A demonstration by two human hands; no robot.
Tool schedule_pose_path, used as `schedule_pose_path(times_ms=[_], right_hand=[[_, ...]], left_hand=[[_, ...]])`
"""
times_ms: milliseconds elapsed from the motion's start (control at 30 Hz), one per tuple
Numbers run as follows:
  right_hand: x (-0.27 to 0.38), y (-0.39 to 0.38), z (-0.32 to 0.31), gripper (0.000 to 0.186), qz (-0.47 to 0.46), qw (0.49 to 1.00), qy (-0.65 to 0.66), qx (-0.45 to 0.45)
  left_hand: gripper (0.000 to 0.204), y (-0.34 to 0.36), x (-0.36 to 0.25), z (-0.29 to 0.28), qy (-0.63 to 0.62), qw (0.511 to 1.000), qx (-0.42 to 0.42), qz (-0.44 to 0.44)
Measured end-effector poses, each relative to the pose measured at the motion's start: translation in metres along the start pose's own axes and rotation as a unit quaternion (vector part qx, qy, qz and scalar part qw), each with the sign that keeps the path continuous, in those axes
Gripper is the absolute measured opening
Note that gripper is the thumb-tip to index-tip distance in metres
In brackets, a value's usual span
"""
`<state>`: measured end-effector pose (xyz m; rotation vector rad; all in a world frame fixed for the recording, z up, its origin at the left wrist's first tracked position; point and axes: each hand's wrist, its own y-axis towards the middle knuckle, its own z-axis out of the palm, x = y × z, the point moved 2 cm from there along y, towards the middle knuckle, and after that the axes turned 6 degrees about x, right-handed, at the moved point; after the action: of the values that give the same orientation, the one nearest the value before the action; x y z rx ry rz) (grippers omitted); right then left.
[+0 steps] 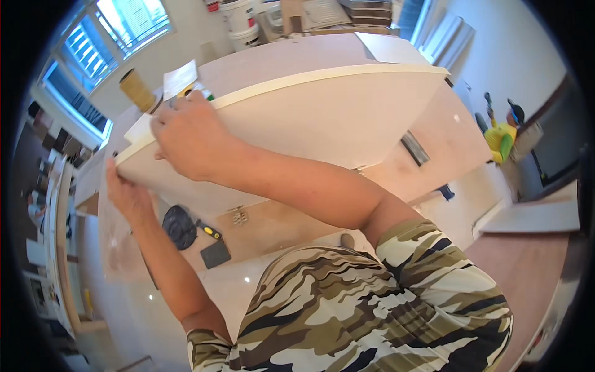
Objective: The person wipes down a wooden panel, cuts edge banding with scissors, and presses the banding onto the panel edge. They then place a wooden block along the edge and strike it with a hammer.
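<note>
A large white panel (334, 118) stands on its long side across the workbench, with a cream strip (291, 79) running along its upper edge. My left hand (131, 197) grips the panel's left end, thumb up near the corner. Reaching across to the left, my right hand (195, 139) closes over the upper edge close to that end. Its fingertips are partly hidden, so anything small under them cannot be made out. Below the panel, on the near side, lie a black plastic bag (180, 227), a yellow-and-black utility knife (211, 231) and a dark square pad (215, 253).
A grey metal bar (414, 148) lies on the bench (443, 164) at right. Behind my right hand are a brown roll (137, 91) and a white sheet (180, 75). White buckets (240, 25) stand at the back. A person in yellow (501, 137) is at far right.
</note>
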<state>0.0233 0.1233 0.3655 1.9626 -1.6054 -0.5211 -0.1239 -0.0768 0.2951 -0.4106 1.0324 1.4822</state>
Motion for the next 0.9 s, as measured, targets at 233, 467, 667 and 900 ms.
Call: schedule_pose_path(times_ms=[233,467,667,900], right_hand=[[-0.047,-0.027,-0.03,0.045,0.029,0.999,-0.02,-0.03],[-0.023,-0.043,-0.03,0.058,0.0,0.998,-0.01,-0.06],[-0.008,-0.077,-0.057,0.065,-0.012,0.999,-0.033,-0.027],[-0.052,-0.18,-0.114,0.048,0.066,0.991,-0.115,0.014]], left_hand=[[0.047,0.017,-0.097,0.06,0.691,0.691,-0.018,0.212],[0.06,0.044,-0.076,0.098,0.695,0.676,0.209,0.13],[0.062,-0.023,-0.072,0.136,0.726,0.622,0.287,-0.056],[0.05,-0.061,-0.087,0.133,0.691,0.669,0.256,-0.097]])
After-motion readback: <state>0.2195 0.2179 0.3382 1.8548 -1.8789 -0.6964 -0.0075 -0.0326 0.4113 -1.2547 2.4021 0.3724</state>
